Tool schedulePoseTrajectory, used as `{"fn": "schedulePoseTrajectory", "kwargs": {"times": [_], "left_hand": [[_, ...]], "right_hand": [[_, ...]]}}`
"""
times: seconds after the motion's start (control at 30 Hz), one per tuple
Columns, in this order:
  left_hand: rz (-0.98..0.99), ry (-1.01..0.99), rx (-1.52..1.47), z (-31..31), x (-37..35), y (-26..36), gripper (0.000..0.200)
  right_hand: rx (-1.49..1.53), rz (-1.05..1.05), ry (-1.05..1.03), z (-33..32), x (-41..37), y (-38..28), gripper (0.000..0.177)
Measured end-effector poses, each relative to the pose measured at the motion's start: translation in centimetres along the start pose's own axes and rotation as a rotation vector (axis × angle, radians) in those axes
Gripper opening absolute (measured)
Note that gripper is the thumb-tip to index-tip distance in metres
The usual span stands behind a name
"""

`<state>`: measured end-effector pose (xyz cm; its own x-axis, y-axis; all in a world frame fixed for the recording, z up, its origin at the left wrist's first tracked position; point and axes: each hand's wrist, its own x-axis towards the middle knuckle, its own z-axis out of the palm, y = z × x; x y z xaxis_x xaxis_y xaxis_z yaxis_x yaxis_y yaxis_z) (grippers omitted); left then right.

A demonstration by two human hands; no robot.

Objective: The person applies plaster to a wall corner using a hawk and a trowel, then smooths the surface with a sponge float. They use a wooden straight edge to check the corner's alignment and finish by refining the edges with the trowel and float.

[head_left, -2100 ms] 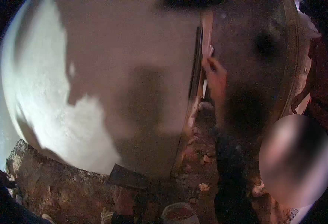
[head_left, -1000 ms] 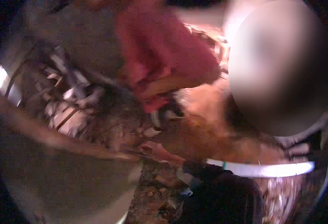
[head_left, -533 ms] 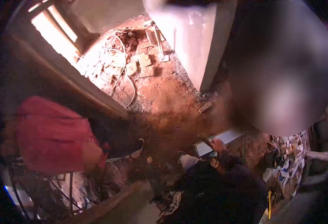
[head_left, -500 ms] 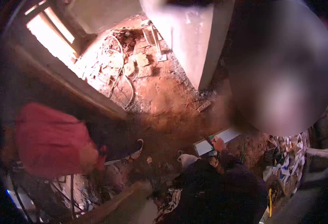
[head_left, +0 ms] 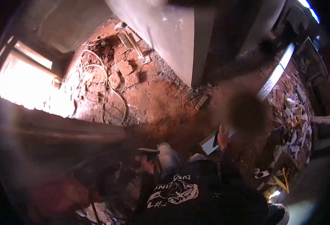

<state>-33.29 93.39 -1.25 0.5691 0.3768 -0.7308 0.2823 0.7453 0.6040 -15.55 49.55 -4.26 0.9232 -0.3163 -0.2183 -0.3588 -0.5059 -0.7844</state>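
Note:
My right hand [head_left: 223,137] is in front of my body, its fingers closed on a flat white board [head_left: 210,145] with a green edge, held low over the dirt floor. Part of the board is hidden behind the hand. Dim and blurred, my left hand [head_left: 146,165] is beside my left shoe [head_left: 168,154]. It seems closed on a flat blade-like tool [head_left: 148,150], though its grip is hard to make out. My black printed top [head_left: 195,187] fills the bottom middle.
A pale hose [head_left: 105,86] curls by broken slabs [head_left: 125,68] on the reddish floor. The wall corner [head_left: 191,52] juts in from the top. Rubble and scraps [head_left: 294,116] lie along the right, near a long bright strip [head_left: 276,73]. Something dark red [head_left: 63,193] is at lower left.
My view has turned. The large blur at right has shrunk to a small dark patch, and the red shape at left has dropped lower. My left hand is nearer my shoe; my right still holds the board.

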Motion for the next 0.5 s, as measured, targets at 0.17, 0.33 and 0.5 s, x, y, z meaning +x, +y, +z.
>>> {"fn": "schedulePoseTrajectory", "kwargs": {"times": [0.17, 0.33, 0.5], "left_hand": [[0.105, -0.110, 0.182, 5.6, 5.9, 5.5, 0.033], [0.416, -0.359, 0.484, 7.0, 17.7, 8.7, 0.030], [0.033, -0.312, 0.436, 19.0, 19.7, 18.5, 0.044]], "right_hand": [[0.739, 0.704, 0.195, 0.5, 0.7, -4.5, 0.053], [1.494, 0.459, 0.168, 1.2, 1.3, -12.1, 0.035], [1.658, 0.472, -0.008, 5.5, 3.3, -13.8, 0.030]]}}
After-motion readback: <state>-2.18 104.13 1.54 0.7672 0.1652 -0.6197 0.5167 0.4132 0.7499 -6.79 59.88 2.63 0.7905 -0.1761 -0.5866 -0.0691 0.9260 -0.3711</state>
